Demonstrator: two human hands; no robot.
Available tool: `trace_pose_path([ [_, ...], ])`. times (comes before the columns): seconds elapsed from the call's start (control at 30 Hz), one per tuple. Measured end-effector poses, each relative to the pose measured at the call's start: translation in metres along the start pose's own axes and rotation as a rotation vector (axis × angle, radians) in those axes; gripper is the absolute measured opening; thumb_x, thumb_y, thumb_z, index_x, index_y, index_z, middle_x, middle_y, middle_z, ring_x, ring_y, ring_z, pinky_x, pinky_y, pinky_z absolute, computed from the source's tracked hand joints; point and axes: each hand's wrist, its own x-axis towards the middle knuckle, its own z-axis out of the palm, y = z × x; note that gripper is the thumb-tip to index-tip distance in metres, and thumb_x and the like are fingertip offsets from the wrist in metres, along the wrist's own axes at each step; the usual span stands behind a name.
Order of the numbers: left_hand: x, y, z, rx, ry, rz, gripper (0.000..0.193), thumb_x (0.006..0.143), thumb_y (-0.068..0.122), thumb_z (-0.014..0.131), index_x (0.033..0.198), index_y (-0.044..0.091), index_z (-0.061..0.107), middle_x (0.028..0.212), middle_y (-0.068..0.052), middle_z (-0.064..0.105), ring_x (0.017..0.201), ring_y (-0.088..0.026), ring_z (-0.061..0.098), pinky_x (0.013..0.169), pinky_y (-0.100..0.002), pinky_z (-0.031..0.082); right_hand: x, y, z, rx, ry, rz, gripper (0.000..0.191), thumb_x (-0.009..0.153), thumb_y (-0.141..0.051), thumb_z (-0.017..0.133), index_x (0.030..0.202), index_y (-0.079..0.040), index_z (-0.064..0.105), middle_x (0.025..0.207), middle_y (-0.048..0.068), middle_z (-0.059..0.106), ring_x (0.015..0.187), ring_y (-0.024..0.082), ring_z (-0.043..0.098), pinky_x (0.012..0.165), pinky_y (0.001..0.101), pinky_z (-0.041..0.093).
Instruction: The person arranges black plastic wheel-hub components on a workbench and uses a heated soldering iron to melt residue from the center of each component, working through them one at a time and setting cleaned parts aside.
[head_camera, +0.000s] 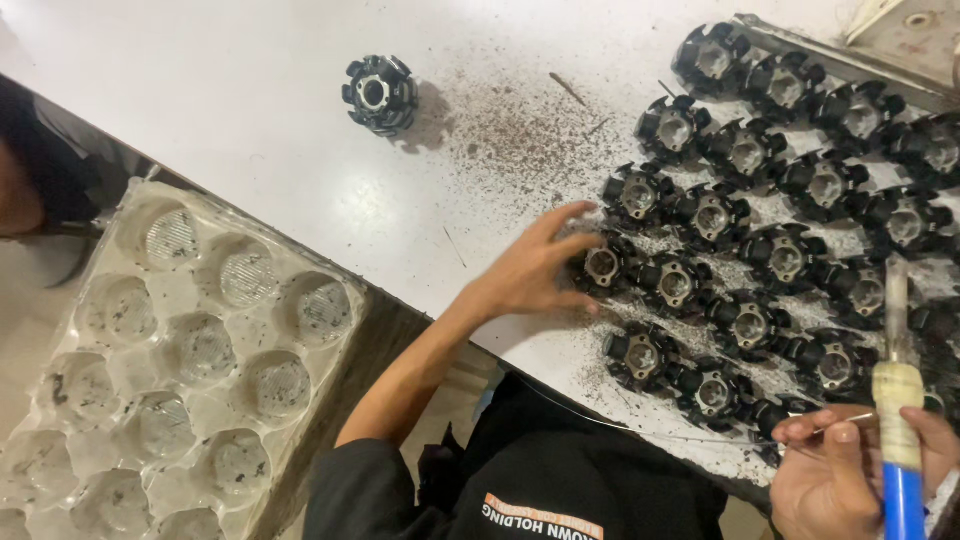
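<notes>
Head view, catalogued from above a white table (300, 150).

Left hand (535, 270): fingers spread and apart, clamped on nothing; fingertips are laid against one black part (603, 266) at the near-left edge of the cluster, as if it is being steadied or singled out. Whether it is actually gripped cannot be told.

Right hand (850, 470): closed around a tool (897, 400) with a blue handle and pale, taped shaft, held upright at the lower right; a thin wire or pin (845, 430) is pinched between thumb and forefinger alongside it.

Black parts (760, 210): round, lobed pieces with metal centres, set touching in slanted rows over the right of the table, bores facing up, apparently so each centre can be reached from above.

Lone part (380, 93): stands well apart at the upper middle.

Debris (520, 130): dark grit is scattered between the lone part and the cluster.

Tray (180, 360): clear plastic, round pockets, lies off the table's left edge; its pockets hold only specks of grit.
</notes>
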Motion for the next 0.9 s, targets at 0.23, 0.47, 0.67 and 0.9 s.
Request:
trace_pose_path([
  [0.23, 0.024, -0.118, -0.111, 1.039, 0.719, -0.565, 0.065, 0.095, 0.054, 0.079, 0.112, -0.003, 0.053, 0.140, -0.036, 0.043, 0.131, -0.053, 0.040, 0.103, -0.067, 0.036, -0.001, 0.003, -0.008, 0.034, -0.031, -0.031, 0.046, 0.114, 0.003, 0.064, 0.148, -0.011, 0.037, 0.086, 0.017, 0.059, 0.066, 0.027, 0.059, 0.065, 0.0410, 0.053],
  [0.47, -0.014, -0.104, -0.145, 0.728, 0.329, -0.549, 0.040, 0.092, 0.018, 0.077, 0.125, 0.004, 0.059, 0.159, -0.024, 0.046, 0.146, -0.043, 0.043, 0.117, -0.054, 0.039, -0.003, -0.013, 0.012, 0.005, 0.038, 0.027, 0.041, 0.111, 0.000, 0.065, 0.141, -0.012, 0.039, 0.082, 0.016, 0.060, 0.064, 0.024, 0.058, 0.065, 0.0405, 0.053],
  [0.67, -0.020, -0.073, -0.139, 0.346, 0.290, -0.679, 0.063, 0.070, 0.037, 0.096, 0.120, 0.008, 0.070, 0.144, -0.030, 0.048, 0.127, -0.047, 0.054, 0.105, -0.055, 0.045, 0.001, -0.022, 0.026, 0.037, -0.015, 0.011, 0.036, 0.111, -0.001, 0.064, 0.139, -0.010, 0.042, 0.086, 0.016, 0.063, 0.064, 0.022, 0.060, 0.063, 0.0363, 0.054],
  [0.9, -0.008, -0.046, -0.104, 0.437, 0.309, -0.379, 0.039, 0.077, 0.038, 0.093, 0.100, 0.010, 0.078, 0.142, -0.026, 0.058, 0.131, -0.045, 0.055, 0.108, -0.061, 0.045, 0.002, -0.030, 0.028, -0.021, -0.046, -0.041, 0.035, 0.113, -0.002, 0.064, 0.140, -0.007, 0.042, 0.084, 0.017, 0.064, 0.064, 0.022, 0.062, 0.063, 0.0365, 0.056],
])
